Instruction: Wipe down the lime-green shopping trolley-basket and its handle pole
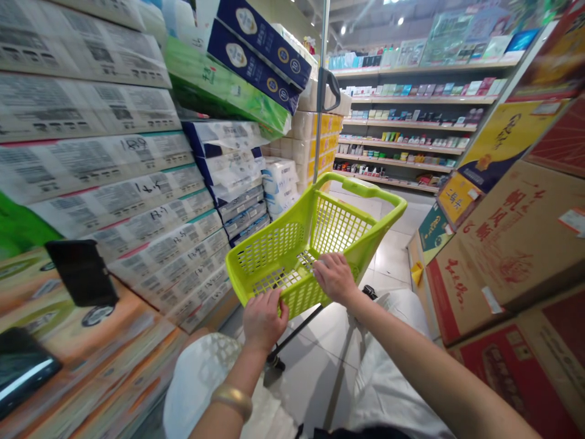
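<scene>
A lime-green plastic shopping basket [269, 244] with lattice sides stands in front of me, tilted, with nothing lying in it. Dark metal legs with casters show beneath it. My left hand [265, 320] has its fingers curled over the near rim at the left corner, a gold bangle on that wrist. Farther right along the same side, my right hand [336, 277] also grips the rim, fingers bent inward. The basket's handle [365, 189] arches up at the far end, untouched by either hand.
Stacked tissue packs [150, 195] wall the left side. A dark phone [82, 271] and another black device [25, 369] lie on orange cartons [132, 332]. Cardboard boxes [512, 238] crowd the right. A metal pole [319, 140] rises behind the basket, before stocked shelves [411, 125].
</scene>
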The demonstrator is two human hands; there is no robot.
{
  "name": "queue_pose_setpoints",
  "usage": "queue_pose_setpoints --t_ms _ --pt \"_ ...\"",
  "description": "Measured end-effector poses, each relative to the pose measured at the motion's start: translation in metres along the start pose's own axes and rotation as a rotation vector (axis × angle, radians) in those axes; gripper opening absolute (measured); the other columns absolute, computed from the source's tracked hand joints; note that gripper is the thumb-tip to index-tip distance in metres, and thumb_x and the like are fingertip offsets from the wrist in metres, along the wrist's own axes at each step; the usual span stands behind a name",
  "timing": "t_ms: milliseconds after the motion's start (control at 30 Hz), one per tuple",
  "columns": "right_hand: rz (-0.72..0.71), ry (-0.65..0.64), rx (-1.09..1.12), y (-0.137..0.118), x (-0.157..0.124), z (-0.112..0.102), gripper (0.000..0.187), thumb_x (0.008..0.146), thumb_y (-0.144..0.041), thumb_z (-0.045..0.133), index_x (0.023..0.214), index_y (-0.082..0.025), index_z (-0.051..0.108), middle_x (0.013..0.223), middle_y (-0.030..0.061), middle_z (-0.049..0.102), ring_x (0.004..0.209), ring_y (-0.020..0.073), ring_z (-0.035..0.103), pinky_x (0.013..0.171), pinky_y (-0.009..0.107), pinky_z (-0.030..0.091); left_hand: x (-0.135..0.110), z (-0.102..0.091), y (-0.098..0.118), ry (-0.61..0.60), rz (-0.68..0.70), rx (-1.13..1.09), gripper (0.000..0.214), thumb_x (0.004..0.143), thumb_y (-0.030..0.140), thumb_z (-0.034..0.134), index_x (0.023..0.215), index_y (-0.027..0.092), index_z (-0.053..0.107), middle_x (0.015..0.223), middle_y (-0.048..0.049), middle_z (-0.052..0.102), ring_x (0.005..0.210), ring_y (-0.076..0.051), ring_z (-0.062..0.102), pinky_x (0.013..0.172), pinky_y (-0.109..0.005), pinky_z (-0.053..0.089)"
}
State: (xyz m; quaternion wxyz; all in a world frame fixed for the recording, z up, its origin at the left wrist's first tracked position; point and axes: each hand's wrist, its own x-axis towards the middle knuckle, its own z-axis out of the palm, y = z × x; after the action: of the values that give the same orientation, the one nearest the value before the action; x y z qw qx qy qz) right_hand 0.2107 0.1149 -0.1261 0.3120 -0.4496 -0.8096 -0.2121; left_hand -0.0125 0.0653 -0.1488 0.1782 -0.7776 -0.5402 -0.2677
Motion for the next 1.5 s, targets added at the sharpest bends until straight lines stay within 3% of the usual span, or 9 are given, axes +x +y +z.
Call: queue_pose_setpoints --t_ms 167,433,567,767,900,1067,1200,1333,1500 --pt "0.163 0.048 -0.077 0.024 0.001 -0.006 0.019 0.094 -0.025 0.050 0.086 -0.021 0.066 0.098 0.0092 0.062 0.099 0.0243 0.046 0.098 0.038 0.033 0.000 0.002 0.003 0.005 -0.011 0.012 0.016 0.081 0.022 0.053 0.094 0.020 0.063 0.076 -0.0026 0.068 0.071 -0.021 0.060 0.067 -0.035 0.038" --pt "0.132 0.010 0.090 -0.063 0.004 0.016 0.015 0.093 -0.028 0.052 0.087 -0.022 0.065 0.099 0.0070 0.061 0.098 0.0234 0.046 0.096 0.038 0.033 0.000 0.002 0.000 0.013 0.014 0.037 0.017 0.080 0.020 0.053 0.094 0.019 0.061 0.075 -0.0023 0.067 0.070 -0.021 0.060 0.066 -0.035 0.037" --pt "0.009 -0.019 0.070 -0.036 0.002 0.008 0.017 0.095 -0.028 0.050 0.091 -0.023 0.066 0.100 0.0062 0.063 0.097 0.0217 0.049 0.093 0.036 0.035 0.000 0.000 -0.008 0.015 0.035 0.045 0.016 0.080 0.019 0.052 0.093 0.019 0.061 0.073 -0.0018 0.066 0.070 -0.021 0.059 0.065 -0.035 0.036" --pt "0.168 0.031 -0.047 0.013 0.001 -0.005 0.017 0.094 -0.026 0.050 0.091 -0.022 0.066 0.103 0.0079 0.061 0.103 0.0237 0.047 0.101 0.039 0.032 0.000 0.003 -0.007 0.047 0.013 0.062 0.013 0.079 0.019 0.053 0.090 0.021 0.060 0.071 -0.0014 0.064 0.069 -0.021 0.058 0.066 -0.034 0.036" --pt "0.303 0.062 -0.038 -0.026 0.005 0.004 0.016 0.092 -0.025 0.052 0.084 -0.022 0.065 0.100 0.0080 0.060 0.102 0.0249 0.045 0.100 0.040 0.032 0.000 0.004 -0.004 0.046 -0.013 0.079 0.011 0.080 0.019 0.052 0.087 0.021 0.060 0.070 -0.0012 0.064 0.069 -0.021 0.058 0.066 -0.035 0.036" --pt "0.101 -0.053 0.087 -0.070 0.006 0.014 0.014 0.093 -0.030 0.053 0.090 -0.024 0.065 0.102 0.0067 0.060 0.100 0.0230 0.046 0.096 0.038 0.033 0.000 0.001 -0.008 0.027 0.013 0.071 0.016 0.081 0.020 0.050 0.092 0.021 0.061 0.072 -0.0021 0.066 0.070 -0.021 0.060 0.065 -0.035 0.036" --pt "-0.014 -0.087 0.049 -0.033 0.003 0.006 0.017 0.095 -0.030 0.051 0.096 -0.025 0.066 0.104 0.0062 0.061 0.098 0.0220 0.048 0.092 0.036 0.034 -0.001 0.000 -0.015 0.008 0.016 0.057 0.018 0.081 0.020 0.049 0.093 0.020 0.063 0.073 -0.0030 0.066 0.070 -0.021 0.059 0.065 -0.034 0.036" --pt "0.081 -0.046 -0.034 0.019 0.001 -0.008 0.017 0.095 -0.028 0.051 0.095 -0.023 0.067 0.105 0.0078 0.061 0.102 0.0234 0.047 0.097 0.037 0.033 -0.002 0.001 -0.017 0.001 -0.002 0.058 0.016 0.081 0.020 0.050 0.091 0.021 0.063 0.073 -0.0032 0.065 0.071 -0.021 0.058 0.066 -0.034 0.036" --pt "0.227 0.015 -0.063 0.006 0.003 -0.003 0.017 0.093 -0.024 0.050 0.087 -0.021 0.066 0.100 0.0094 0.059 0.102 0.0256 0.044 0.099 0.041 0.032 -0.001 0.002 -0.011 0.019 -0.026 0.084 0.013 0.081 0.019 0.050 0.088 0.021 0.061 0.072 -0.0028 0.065 0.070 -0.021 0.058 0.066 -0.035 0.035"
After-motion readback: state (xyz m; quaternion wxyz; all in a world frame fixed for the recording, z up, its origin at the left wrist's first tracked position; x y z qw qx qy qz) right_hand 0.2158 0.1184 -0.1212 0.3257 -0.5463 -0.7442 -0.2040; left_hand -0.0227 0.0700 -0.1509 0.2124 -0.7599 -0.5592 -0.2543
